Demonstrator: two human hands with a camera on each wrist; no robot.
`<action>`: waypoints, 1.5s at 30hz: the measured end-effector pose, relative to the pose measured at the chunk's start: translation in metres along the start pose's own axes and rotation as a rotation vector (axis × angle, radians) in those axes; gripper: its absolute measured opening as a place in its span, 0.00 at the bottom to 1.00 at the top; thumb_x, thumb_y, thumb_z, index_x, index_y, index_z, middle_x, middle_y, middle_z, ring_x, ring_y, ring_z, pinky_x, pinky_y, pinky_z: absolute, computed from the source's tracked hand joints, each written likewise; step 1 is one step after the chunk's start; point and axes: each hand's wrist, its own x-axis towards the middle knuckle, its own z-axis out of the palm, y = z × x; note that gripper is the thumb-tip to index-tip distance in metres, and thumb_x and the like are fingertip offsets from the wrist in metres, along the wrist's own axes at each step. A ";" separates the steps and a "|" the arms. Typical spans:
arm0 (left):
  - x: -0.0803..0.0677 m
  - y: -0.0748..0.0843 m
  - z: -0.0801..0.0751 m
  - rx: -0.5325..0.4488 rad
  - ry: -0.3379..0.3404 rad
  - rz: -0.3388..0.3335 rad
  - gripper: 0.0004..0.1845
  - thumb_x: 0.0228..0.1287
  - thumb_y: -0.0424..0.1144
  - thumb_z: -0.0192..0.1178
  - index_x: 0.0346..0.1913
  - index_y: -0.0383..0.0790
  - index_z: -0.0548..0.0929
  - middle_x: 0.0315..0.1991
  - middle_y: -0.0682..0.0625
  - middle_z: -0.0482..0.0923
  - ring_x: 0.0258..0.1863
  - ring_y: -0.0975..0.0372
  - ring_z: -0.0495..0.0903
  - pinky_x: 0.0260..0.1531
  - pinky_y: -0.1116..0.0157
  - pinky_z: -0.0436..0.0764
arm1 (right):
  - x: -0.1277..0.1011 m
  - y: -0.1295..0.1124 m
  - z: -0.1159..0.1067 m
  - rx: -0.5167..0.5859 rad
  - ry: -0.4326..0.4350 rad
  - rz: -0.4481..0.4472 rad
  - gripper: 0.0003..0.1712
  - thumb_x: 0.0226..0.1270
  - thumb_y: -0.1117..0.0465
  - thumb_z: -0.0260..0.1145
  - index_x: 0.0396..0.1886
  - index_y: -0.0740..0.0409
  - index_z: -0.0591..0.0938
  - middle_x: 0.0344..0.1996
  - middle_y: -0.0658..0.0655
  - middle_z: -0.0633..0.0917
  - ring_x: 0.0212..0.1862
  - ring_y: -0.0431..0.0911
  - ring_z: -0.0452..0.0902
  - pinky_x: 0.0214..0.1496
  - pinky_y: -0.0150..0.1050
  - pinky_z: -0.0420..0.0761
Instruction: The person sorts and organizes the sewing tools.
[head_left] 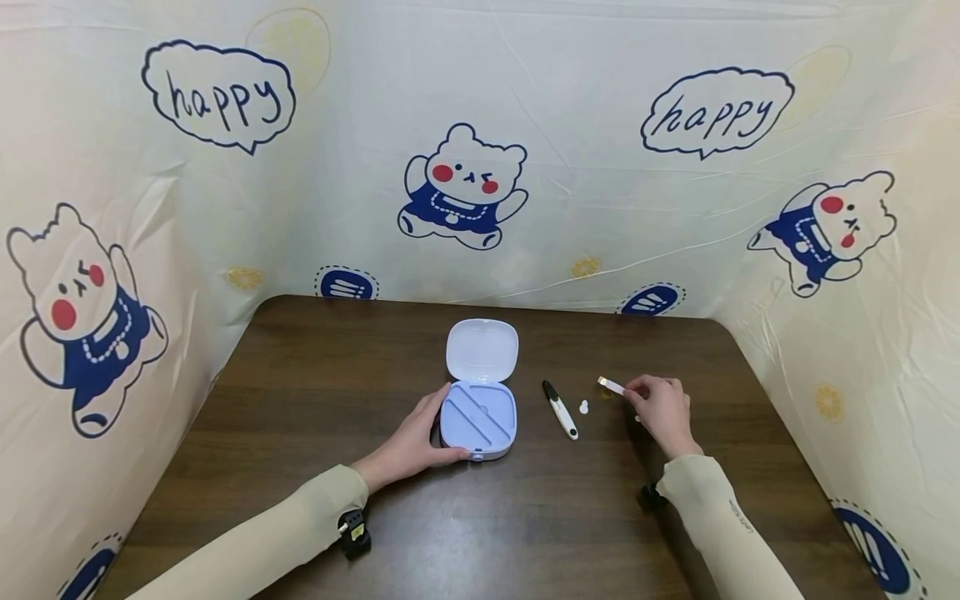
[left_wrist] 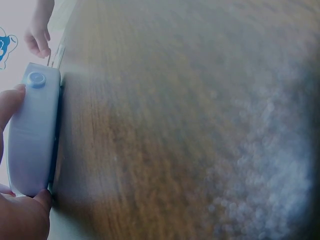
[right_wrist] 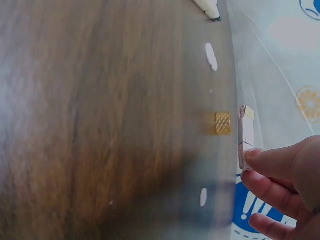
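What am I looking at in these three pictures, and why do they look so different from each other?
There is no machine: a person works at a dark wooden table and wears three cameras. The wide picture comes from the head; the two close, blurry ones come from the wrists. The left hand holds the side of an open, pale blue box, its lid raised behind it. The right hand pinches a small white strip, lifted above the table. Between the hands lie a black-and-white pen-like tool and a small white piece. The right wrist view also shows a tiny gold piece on the wood.
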 end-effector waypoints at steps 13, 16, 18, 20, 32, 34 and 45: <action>0.000 0.000 0.000 -0.005 -0.005 0.002 0.63 0.55 0.55 0.80 0.84 0.37 0.51 0.79 0.35 0.56 0.77 0.45 0.61 0.73 0.45 0.65 | -0.006 -0.016 0.003 0.020 0.042 -0.051 0.06 0.69 0.62 0.73 0.37 0.61 0.90 0.34 0.60 0.90 0.53 0.64 0.74 0.57 0.65 0.66; 0.000 0.000 0.000 -0.007 -0.003 0.001 0.64 0.55 0.55 0.80 0.84 0.37 0.51 0.79 0.35 0.56 0.77 0.46 0.61 0.73 0.45 0.65 | -0.008 -0.020 0.004 0.022 0.041 -0.063 0.06 0.69 0.62 0.73 0.37 0.61 0.90 0.33 0.59 0.90 0.52 0.64 0.74 0.57 0.65 0.67; 0.000 0.000 -0.001 -0.009 -0.003 -0.002 0.64 0.54 0.55 0.80 0.84 0.38 0.51 0.79 0.36 0.56 0.77 0.46 0.61 0.73 0.45 0.65 | -0.009 -0.022 0.004 0.022 0.046 -0.071 0.06 0.69 0.62 0.73 0.37 0.61 0.90 0.33 0.59 0.90 0.52 0.63 0.75 0.56 0.64 0.67; 0.000 0.000 -0.001 -0.009 -0.003 -0.003 0.64 0.54 0.55 0.80 0.84 0.37 0.51 0.79 0.36 0.56 0.77 0.46 0.61 0.73 0.45 0.65 | -0.010 -0.024 0.004 0.026 0.053 -0.078 0.06 0.68 0.62 0.73 0.37 0.61 0.90 0.32 0.59 0.90 0.51 0.63 0.75 0.56 0.64 0.67; 0.000 0.001 -0.001 0.002 -0.009 0.005 0.63 0.55 0.55 0.80 0.84 0.36 0.50 0.79 0.34 0.55 0.77 0.44 0.60 0.73 0.45 0.65 | -0.015 -0.032 0.009 0.067 0.062 -0.108 0.05 0.67 0.62 0.75 0.36 0.61 0.90 0.31 0.58 0.90 0.50 0.61 0.75 0.56 0.63 0.68; 0.000 0.001 -0.001 0.001 -0.009 0.006 0.63 0.55 0.55 0.80 0.84 0.36 0.50 0.79 0.34 0.55 0.77 0.44 0.60 0.73 0.45 0.65 | -0.015 -0.033 0.009 0.068 0.062 -0.114 0.05 0.67 0.62 0.75 0.36 0.61 0.90 0.31 0.58 0.90 0.50 0.61 0.75 0.56 0.62 0.69; 0.000 0.000 -0.001 0.001 -0.011 -0.002 0.64 0.54 0.56 0.80 0.84 0.37 0.50 0.80 0.35 0.55 0.77 0.45 0.60 0.73 0.45 0.64 | -0.021 -0.043 0.009 0.083 0.040 -0.114 0.05 0.67 0.61 0.75 0.37 0.60 0.90 0.33 0.58 0.90 0.51 0.59 0.74 0.56 0.61 0.68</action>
